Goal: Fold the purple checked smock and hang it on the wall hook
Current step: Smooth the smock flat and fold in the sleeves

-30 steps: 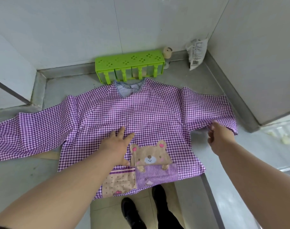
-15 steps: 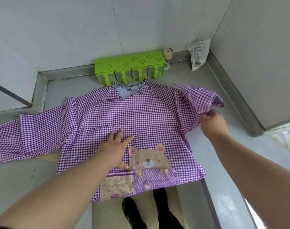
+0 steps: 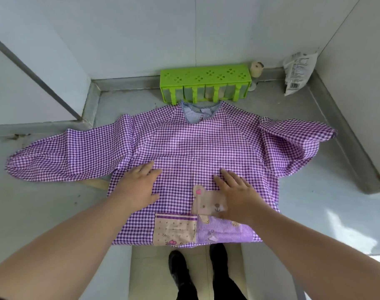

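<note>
Right now the purple checked smock (image 3: 195, 148) lies spread front-up across the grey counter (image 3: 44, 208) in the middle of the frame, its collar toward the top and its lower hem at the counter's near edge. Both hands lie flat on the cloth with straight fingers, holding nothing: the left hand (image 3: 139, 187) presses the body of the garment left of centre, and the right hand (image 3: 238, 198) rests over the bear patch (image 3: 206, 204) right of centre, partly covering it. Below the bear sit two pocket panels (image 3: 178, 230), one beige, one lilac. The left-of-frame sleeve (image 3: 65, 156) stretches out flat toward the left edge, while the right-of-frame sleeve (image 3: 297, 146) is bunched and puffed up, its cuff near the right wall. Just above the collar, touching or nearly touching it, stands a green plastic rack (image 3: 206, 83) against the back wall. Beside the rack's right end is a small beige roll (image 3: 257, 69), and farther right a white printed packet (image 3: 299, 72) leans in the corner. At the bottom centre, black shoes (image 3: 180, 273) show on the floor.
</note>
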